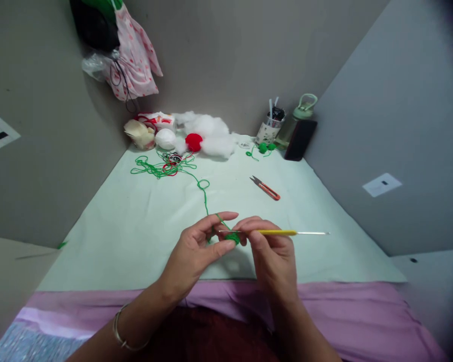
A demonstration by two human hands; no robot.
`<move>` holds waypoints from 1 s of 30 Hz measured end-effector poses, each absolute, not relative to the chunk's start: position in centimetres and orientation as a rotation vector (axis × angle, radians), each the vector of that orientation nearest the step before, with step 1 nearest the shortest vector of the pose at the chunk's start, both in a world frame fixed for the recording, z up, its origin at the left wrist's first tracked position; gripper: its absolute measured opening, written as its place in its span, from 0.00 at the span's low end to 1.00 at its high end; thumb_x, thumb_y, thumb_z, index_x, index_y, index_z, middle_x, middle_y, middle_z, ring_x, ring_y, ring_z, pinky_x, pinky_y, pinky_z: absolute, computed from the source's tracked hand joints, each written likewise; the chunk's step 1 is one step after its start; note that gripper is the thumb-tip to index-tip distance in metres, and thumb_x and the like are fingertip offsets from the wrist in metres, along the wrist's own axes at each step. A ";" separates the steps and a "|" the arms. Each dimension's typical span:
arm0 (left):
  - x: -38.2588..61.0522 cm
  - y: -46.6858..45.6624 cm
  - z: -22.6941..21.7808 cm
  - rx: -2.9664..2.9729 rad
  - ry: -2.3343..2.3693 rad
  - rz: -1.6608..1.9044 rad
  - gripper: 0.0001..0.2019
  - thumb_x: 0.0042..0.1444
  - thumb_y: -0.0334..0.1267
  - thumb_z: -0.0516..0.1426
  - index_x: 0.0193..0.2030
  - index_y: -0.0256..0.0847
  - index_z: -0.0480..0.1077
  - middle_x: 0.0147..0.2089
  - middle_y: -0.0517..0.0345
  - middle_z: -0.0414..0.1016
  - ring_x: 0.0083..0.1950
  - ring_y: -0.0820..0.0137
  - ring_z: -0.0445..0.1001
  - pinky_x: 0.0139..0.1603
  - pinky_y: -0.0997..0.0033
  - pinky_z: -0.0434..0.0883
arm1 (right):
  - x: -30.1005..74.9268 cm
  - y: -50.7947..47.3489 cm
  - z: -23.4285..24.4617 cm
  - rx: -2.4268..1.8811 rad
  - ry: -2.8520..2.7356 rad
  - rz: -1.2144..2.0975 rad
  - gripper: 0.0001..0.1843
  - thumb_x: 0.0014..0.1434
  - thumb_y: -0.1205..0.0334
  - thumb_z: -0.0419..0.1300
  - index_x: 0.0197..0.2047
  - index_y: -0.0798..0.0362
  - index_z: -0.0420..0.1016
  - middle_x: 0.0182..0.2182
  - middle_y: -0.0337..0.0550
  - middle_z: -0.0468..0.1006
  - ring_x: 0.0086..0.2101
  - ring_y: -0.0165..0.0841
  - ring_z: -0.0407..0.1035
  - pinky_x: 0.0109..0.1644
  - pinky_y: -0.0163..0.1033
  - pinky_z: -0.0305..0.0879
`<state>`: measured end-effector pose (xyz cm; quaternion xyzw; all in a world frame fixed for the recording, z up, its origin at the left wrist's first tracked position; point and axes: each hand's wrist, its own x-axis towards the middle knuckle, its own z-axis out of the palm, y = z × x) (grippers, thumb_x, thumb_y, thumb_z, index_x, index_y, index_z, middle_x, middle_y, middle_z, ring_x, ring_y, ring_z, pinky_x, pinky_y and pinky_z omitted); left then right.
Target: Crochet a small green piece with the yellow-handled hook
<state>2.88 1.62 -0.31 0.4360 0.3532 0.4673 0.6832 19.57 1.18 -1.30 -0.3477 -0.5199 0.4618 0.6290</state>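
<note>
My left hand (196, 249) pinches a small green crocheted piece (233, 238) between thumb and fingers, with the green yarn strand (205, 198) running over its index finger. My right hand (268, 249) grips a crochet hook (283, 233) with a yellow handle; its metal tip points left into the green piece and the bare metal end sticks out to the right. Both hands hover just above the near edge of the pale green table mat (136, 226). The yarn leads back to a loose green tangle (156, 168) at the far left of the mat.
Red-handled thread snips (266, 188) lie on the mat beyond my right hand. At the back sit white stuffing (211, 131), a red ball (194, 142), a white ball (165, 139), small green crocheted bits (263, 148), a cup of tools (270, 128), a bottle (298, 120) and a dark phone (300, 140). A pink bag (134, 60) hangs on the wall.
</note>
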 end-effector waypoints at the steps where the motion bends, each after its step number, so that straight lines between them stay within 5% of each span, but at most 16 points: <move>1: 2.8 1.7 -0.3 0.983 0.806 1.055 0.20 0.56 0.39 0.71 0.56 0.51 0.81 0.41 0.59 0.78 0.46 0.68 0.73 0.54 0.68 0.67 | 19.6 1.2 -1.3 -0.788 -1.159 1.081 0.06 0.68 0.59 0.65 0.42 0.45 0.86 0.35 0.40 0.82 0.33 0.30 0.71 0.39 0.37 0.68; 13: 2.7 1.5 0.3 0.995 0.891 1.128 0.17 0.54 0.37 0.71 0.51 0.50 0.84 0.37 0.59 0.76 0.43 0.69 0.73 0.49 0.69 0.69 | 20.2 1.0 -0.7 -0.733 -1.178 1.118 0.10 0.73 0.61 0.58 0.42 0.49 0.81 0.38 0.42 0.84 0.33 0.30 0.75 0.38 0.38 0.72; 23: 3.1 1.2 0.1 1.182 1.039 1.264 0.14 0.56 0.33 0.69 0.48 0.51 0.85 0.37 0.60 0.77 0.40 0.70 0.71 0.51 0.69 0.68 | 20.3 -0.3 -1.0 -0.827 -1.842 0.252 0.18 0.68 0.75 0.57 0.56 0.47 0.76 0.43 0.47 0.84 0.42 0.37 0.78 0.44 0.45 0.76; 27: 3.5 1.3 0.3 0.895 0.875 1.164 0.21 0.53 0.38 0.72 0.55 0.47 0.82 0.35 0.61 0.74 0.31 0.76 0.65 0.34 0.75 0.66 | 20.1 -0.3 -2.1 -0.929 -1.950 -0.152 0.26 0.65 0.73 0.63 0.62 0.41 0.76 0.46 0.48 0.84 0.45 0.41 0.79 0.44 0.47 0.78; 30: 3.4 1.6 0.5 0.601 0.690 0.987 0.24 0.52 0.40 0.73 0.57 0.43 0.81 0.27 0.69 0.65 0.22 0.83 0.51 0.31 0.77 0.65 | 20.0 -0.4 -2.1 -0.896 -1.870 -0.056 0.25 0.65 0.74 0.63 0.61 0.40 0.77 0.46 0.47 0.83 0.45 0.39 0.79 0.44 0.45 0.78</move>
